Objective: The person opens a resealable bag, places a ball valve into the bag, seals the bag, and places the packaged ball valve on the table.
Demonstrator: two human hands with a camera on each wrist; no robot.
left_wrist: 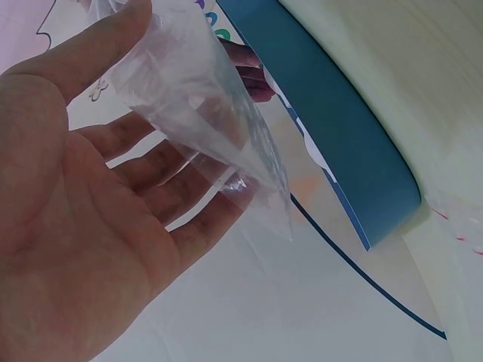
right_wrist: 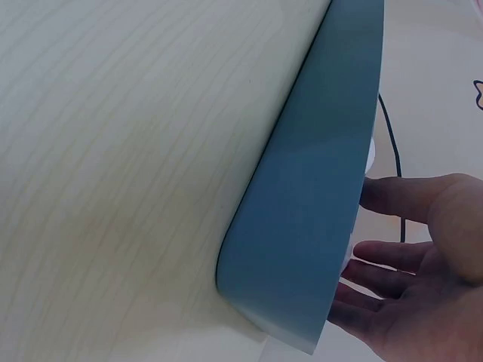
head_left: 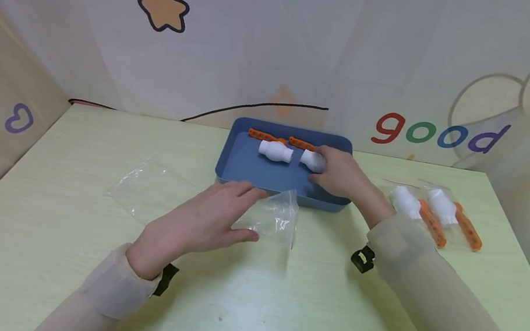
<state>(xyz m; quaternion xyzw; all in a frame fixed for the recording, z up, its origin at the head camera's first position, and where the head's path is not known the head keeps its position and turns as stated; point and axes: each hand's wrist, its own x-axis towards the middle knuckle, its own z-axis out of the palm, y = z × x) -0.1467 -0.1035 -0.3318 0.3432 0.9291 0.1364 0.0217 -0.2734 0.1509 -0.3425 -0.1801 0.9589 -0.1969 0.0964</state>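
Note:
My left hand (head_left: pixel 205 217) has a clear plastic bag (head_left: pixel 269 216) between its thumb and fingers, held above the table with the bag's edge on the right. In the left wrist view the bag (left_wrist: pixel 204 113) covers some fingertips. My right hand (head_left: pixel 340 173) reaches over the front rim of the blue tray (head_left: pixel 238 167), thumb and fingers spread around a white bulging plastic piece (head_left: pixel 312 161). Whether they touch it I cannot tell. A second white piece with ribbed ends (head_left: pixel 275 151) lies to its left. Two orange perforated strips (head_left: pixel 261 134) lie behind the white pieces.
On the table at the right lie two clear bags, each with a white piece (head_left: pixel 441 205) and an orange strip (head_left: pixel 468 228). Flat clear plastic (head_left: pixel 144 185) lies left of the tray. A printed curtain (head_left: pixel 293 34) stands behind the table.

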